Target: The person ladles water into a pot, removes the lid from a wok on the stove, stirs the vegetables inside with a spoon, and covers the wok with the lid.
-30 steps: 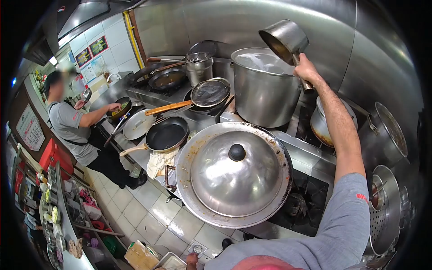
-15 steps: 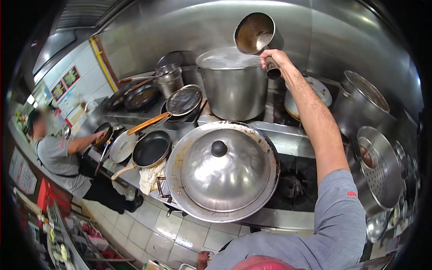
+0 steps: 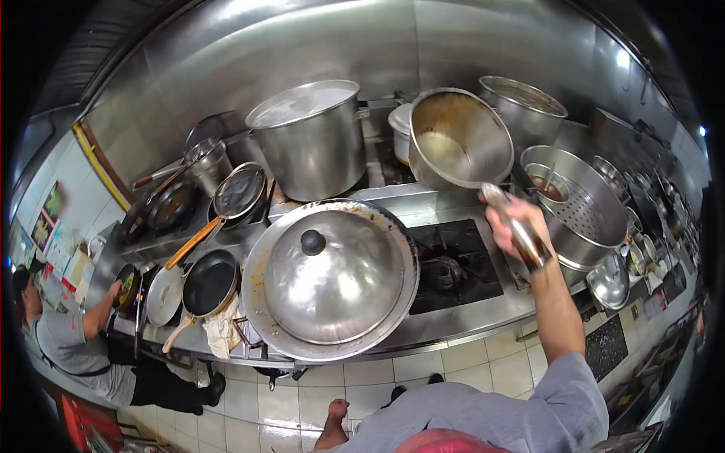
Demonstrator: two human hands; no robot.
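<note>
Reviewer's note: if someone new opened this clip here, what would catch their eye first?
Probably the big domed lid with its black knob, on the wide, stained pan at the front of the stove. Next, the saucepan held up by its handle in the right hand, its open mouth showing. Behind the lid, the tall steel pot stands out.

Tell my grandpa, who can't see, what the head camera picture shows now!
A person's right hand holds a big metal saucepan by its handle, over a stove. A shiny domed lid rests in a wide pan, and another person stands at the left.
</note>
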